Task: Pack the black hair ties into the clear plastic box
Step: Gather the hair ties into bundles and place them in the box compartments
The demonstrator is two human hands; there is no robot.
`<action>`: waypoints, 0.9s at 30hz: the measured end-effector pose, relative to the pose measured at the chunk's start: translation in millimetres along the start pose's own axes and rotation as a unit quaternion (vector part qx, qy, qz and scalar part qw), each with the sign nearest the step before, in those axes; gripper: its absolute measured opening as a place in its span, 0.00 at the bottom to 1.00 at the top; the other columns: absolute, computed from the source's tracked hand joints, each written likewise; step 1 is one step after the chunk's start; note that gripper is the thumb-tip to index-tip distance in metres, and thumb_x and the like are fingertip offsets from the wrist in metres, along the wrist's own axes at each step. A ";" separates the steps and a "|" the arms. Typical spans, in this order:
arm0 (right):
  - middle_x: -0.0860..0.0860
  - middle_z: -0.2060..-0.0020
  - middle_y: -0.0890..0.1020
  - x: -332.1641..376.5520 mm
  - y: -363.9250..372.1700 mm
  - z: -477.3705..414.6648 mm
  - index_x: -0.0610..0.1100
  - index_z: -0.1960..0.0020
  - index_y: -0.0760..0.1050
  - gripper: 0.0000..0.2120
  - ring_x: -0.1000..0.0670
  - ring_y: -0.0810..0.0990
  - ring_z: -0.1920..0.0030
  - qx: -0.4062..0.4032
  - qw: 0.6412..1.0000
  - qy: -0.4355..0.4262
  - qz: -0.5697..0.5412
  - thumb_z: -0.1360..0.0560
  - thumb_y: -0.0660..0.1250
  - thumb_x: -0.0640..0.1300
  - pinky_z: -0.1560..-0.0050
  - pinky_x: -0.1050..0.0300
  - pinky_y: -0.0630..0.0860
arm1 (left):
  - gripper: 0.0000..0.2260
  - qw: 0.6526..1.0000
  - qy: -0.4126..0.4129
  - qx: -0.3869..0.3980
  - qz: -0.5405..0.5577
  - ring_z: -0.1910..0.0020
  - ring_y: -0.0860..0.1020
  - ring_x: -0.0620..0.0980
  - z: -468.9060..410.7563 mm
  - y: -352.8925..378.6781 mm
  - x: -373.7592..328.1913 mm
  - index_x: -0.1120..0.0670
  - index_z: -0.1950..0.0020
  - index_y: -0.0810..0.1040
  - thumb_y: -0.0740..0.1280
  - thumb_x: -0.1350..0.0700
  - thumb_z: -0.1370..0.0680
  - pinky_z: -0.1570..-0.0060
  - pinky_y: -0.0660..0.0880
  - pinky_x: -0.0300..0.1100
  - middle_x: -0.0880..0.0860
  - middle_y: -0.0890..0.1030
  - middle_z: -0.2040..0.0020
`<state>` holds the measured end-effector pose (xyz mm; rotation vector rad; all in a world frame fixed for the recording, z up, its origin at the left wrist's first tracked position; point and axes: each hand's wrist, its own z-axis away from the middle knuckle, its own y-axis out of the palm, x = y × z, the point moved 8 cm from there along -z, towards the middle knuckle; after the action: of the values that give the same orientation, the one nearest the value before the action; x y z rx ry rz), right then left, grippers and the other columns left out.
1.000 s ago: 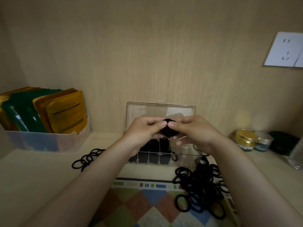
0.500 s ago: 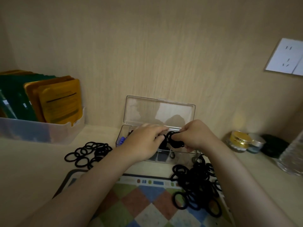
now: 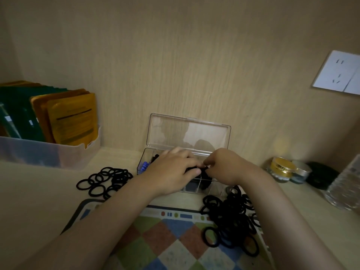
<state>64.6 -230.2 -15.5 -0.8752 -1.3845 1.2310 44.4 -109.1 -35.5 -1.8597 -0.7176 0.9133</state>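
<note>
Ties fill some of the box (image 3: pixel 187 131); both hands (image 3: pixel 171 172) (image 3: pixel 226 168) pinch a bundle (image 3: pixel 204 175) into it, fingers closed. Two piles (image 3: pixel 105 181) (image 3: pixel 231 217) remain loose.

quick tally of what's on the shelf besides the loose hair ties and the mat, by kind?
Clear plastic box: 1
Storage bin of packets: 1
Cosmetic jars: 2, gold-lidded and silver-lidded
Black round case: 1
Clear ribbed bottle: 1
Total: 6

Both forearms (image 3: pixel 109 221) bare (no sleeves, rings or watch visible).
</note>
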 end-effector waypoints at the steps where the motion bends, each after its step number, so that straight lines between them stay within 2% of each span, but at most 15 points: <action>1: 0.47 0.60 0.83 0.3 -5.7 2.0 0.39 0.46 0.82 0.11 0.46 0.80 0.55 -0.005 1.000 -0.009 -0.013 0.25 0.67 0.41 0.57 0.57 0.77 | 0.15 1.000 0.001 0.003 -0.004 0.31 0.62 0.42 0.0 0.7 0.3 0.39 0.32 0.74 0.56 0.42 0.17 0.36 0.56 0.41 0.39 0.72 0.34; 3: 0.49 0.54 0.85 0.5 -17.2 7.0 0.42 0.43 0.83 0.12 0.52 0.82 0.53 -0.028 0.998 -0.022 -0.049 0.25 0.69 0.40 0.52 0.62 0.77 | 0.16 1.000 0.002 0.007 -0.003 0.31 0.62 0.42 0.0 0.9 -0.1 0.38 0.31 0.74 0.56 0.42 0.17 0.36 0.56 0.40 0.39 0.72 0.34; 5: 0.55 0.58 0.84 2.0 -21.4 11.4 0.48 0.46 0.85 0.10 0.65 0.79 0.64 -0.034 0.996 -0.041 -0.073 0.25 0.70 0.40 0.63 0.74 0.71 | 0.14 1.000 -0.007 -0.012 0.019 0.33 0.64 0.42 0.1 -2.3 0.1 0.38 0.33 0.75 0.58 0.43 0.17 0.39 0.57 0.40 0.38 0.73 0.35; 6: 0.57 0.60 0.83 2.9 -20.6 12.4 0.49 0.48 0.86 0.10 0.68 0.77 0.69 -0.028 0.995 -0.045 -0.080 0.25 0.69 0.40 0.67 0.76 0.68 | 0.13 0.999 -0.018 -0.031 0.040 0.34 0.66 0.41 0.5 -5.9 1.4 0.38 0.35 0.76 0.60 0.44 0.18 0.43 0.59 0.38 0.38 0.74 0.36; 7: 0.59 0.61 0.83 4.6 -18.8 13.9 0.51 0.50 0.86 0.11 0.69 0.77 0.70 -0.019 0.995 -0.047 -0.081 0.25 0.67 0.39 0.67 0.75 0.69 | 0.11 0.996 -0.030 -0.052 0.064 0.36 0.68 0.41 1.5 -9.9 2.9 0.38 0.36 0.76 0.62 0.46 0.18 0.46 0.60 0.37 0.38 0.76 0.38; 10: 0.56 0.56 0.86 11.1 -6.3 15.9 0.51 0.50 0.86 0.15 0.60 0.82 0.56 0.013 0.997 -0.058 -0.039 0.27 0.64 0.38 0.53 0.61 0.79 | 0.10 0.991 -0.050 -0.066 0.107 0.38 0.71 0.41 3.6 -14.0 6.0 0.41 0.39 0.76 0.64 0.50 0.19 0.49 0.64 0.35 0.37 0.76 0.41; 12: 0.56 0.54 0.87 14.5 -2.6 16.5 0.51 0.49 0.86 0.17 0.56 0.82 0.54 0.018 0.997 -0.073 -0.015 0.27 0.63 0.37 0.49 0.59 0.80 | 0.09 0.995 -0.036 -0.050 0.075 0.37 0.69 0.41 4.2 -12.0 2.7 0.41 0.41 0.77 0.64 0.49 0.20 0.46 0.61 0.38 0.38 0.76 0.41; 14: 0.59 0.60 0.85 12.6 -10.8 18.0 0.50 0.51 0.86 0.16 0.60 0.80 0.58 0.003 0.996 -0.073 -0.040 0.27 0.63 0.37 0.57 0.67 0.76 | 0.09 0.998 -0.018 -0.043 0.034 0.36 0.67 0.41 4.7 -10.0 -0.8 0.41 0.41 0.78 0.64 0.47 0.20 0.44 0.58 0.38 0.39 0.76 0.40; 16: 0.65 0.71 0.80 7.0 -24.8 19.6 0.51 0.53 0.87 0.17 0.65 0.78 0.64 -0.027 0.995 -0.062 -0.068 0.26 0.62 0.35 0.65 0.75 0.68 | 0.09 0.999 -0.010 -0.048 0.023 0.35 0.67 0.41 5.0 -10.2 -2.0 0.40 0.41 0.78 0.63 0.46 0.20 0.44 0.58 0.38 0.39 0.77 0.40; 17: 0.66 0.74 0.78 4.4 -29.1 19.9 0.52 0.54 0.87 0.18 0.68 0.76 0.67 -0.037 0.995 -0.059 -0.068 0.27 0.61 0.35 0.68 0.76 0.66 | 0.09 0.998 -0.010 -0.052 0.025 0.36 0.68 0.41 5.0 -10.7 -1.7 0.40 0.41 0.77 0.63 0.46 0.20 0.44 0.59 0.38 0.39 0.77 0.40; 19: 0.65 0.69 0.80 5.4 -25.7 20.4 0.53 0.54 0.86 0.18 0.68 0.77 0.67 -0.028 0.997 -0.064 -0.043 0.27 0.61 0.37 0.64 0.73 0.70 | 0.09 0.998 -0.010 -0.057 0.026 0.36 0.68 0.41 4.9 -11.4 -1.5 0.40 0.40 0.76 0.63 0.46 0.19 0.44 0.60 0.38 0.38 0.77 0.40; 21: 0.58 0.60 0.85 9.7 -11.1 19.3 0.52 0.53 0.87 0.15 0.60 0.81 0.59 0.009 0.997 -0.075 -0.012 0.28 0.62 0.40 0.53 0.58 0.80 | 0.09 0.998 -0.008 -0.058 0.023 0.36 0.69 0.41 4.2 -11.1 -1.6 0.41 0.40 0.76 0.63 0.46 0.19 0.44 0.61 0.38 0.38 0.77 0.40; 23: 0.53 0.57 0.86 10.6 -6.9 18.7 0.50 0.53 0.86 0.14 0.53 0.82 0.54 0.016 0.997 -0.079 -0.002 0.28 0.62 0.42 0.48 0.51 0.81 | 0.10 0.998 -0.011 -0.050 0.025 0.37 0.70 0.41 3.9 -10.9 -2.3 0.41 0.39 0.76 0.63 0.47 0.19 0.43 0.63 0.38 0.39 0.76 0.39; 25: 0.55 0.53 0.86 9.4 -19.4 20.7 0.52 0.52 0.86 0.14 0.54 0.82 0.51 -0.013 0.996 -0.078 -0.030 0.27 0.63 0.41 0.46 0.52 0.80 | 0.11 0.999 -0.021 -0.039 0.027 0.37 0.70 0.41 4.8 -12.1 -1.3 0.42 0.37 0.76 0.63 0.47 0.19 0.42 0.66 0.40 0.40 0.76 0.38; 27: 0.56 0.51 0.85 9.4 -35.5 24.1 0.52 0.50 0.86 0.15 0.56 0.81 0.49 -0.057 0.993 -0.083 -0.060 0.26 0.62 0.40 0.46 0.57 0.79 | 0.11 0.999 -0.032 -0.037 0.025 0.38 0.71 0.43 7.2 -16.9 1.0 0.42 0.37 0.76 0.63 0.47 0.19 0.40 0.70 0.43 0.41 0.76 0.39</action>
<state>43.3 -233.7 22.7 -0.7689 -1.6305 1.1637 37.3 -98.0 -22.7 -1.9270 -0.7565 0.9942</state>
